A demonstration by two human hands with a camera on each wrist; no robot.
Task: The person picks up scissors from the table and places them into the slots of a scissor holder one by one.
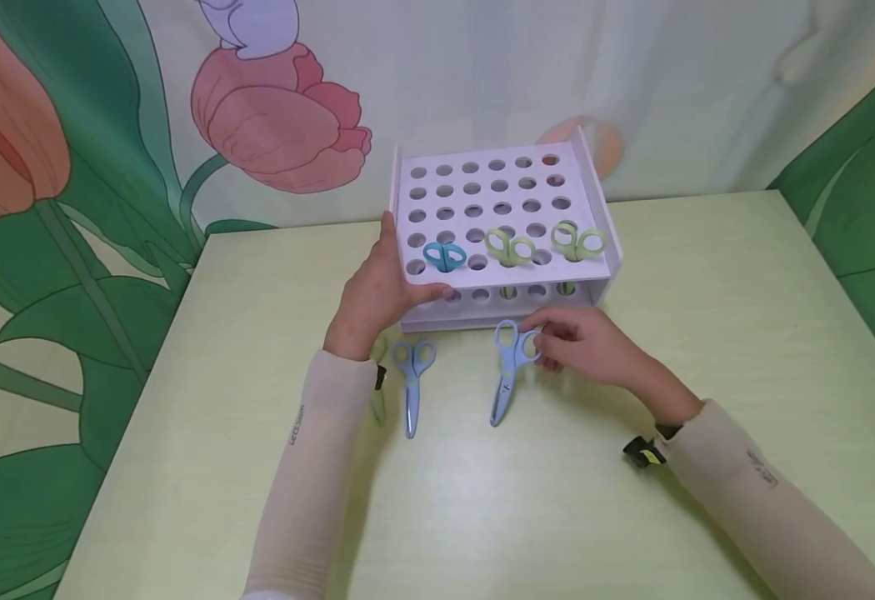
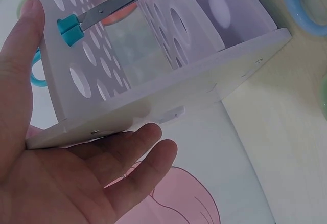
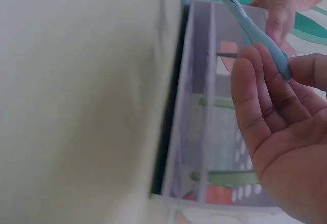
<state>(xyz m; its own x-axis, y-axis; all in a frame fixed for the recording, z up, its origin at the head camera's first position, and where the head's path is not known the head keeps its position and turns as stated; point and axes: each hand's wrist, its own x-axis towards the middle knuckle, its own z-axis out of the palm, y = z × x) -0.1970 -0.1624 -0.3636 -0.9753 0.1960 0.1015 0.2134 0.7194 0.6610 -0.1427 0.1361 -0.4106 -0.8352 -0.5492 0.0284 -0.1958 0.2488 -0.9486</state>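
My left hand [image 1: 373, 292] grips the left front corner of a white perforated rack [image 1: 597, 196], thumb over the front edge and fingers along the side panel. Between thumb and fingers, my right hand [image 1: 591, 343] pinches a handle loop of light blue scissors [image 1: 507, 367], blades pointing down in front of the rack. Teal scissors [image 1: 445, 257] stand in the rack's front row, their blade [image 2: 122, 3] reaching toward the lower shelf. Two light green scissors [image 1: 508, 248] sit farther right in that row, handles above the top board.
A second pair of blue scissors [image 1: 412, 383] lies on the table [image 1: 482, 517], left of the held pair. Beside it are green scissors [image 1: 378, 404], partly hidden by my left wrist. A printed floral curtain [image 1: 482, 75] hangs behind the rack.
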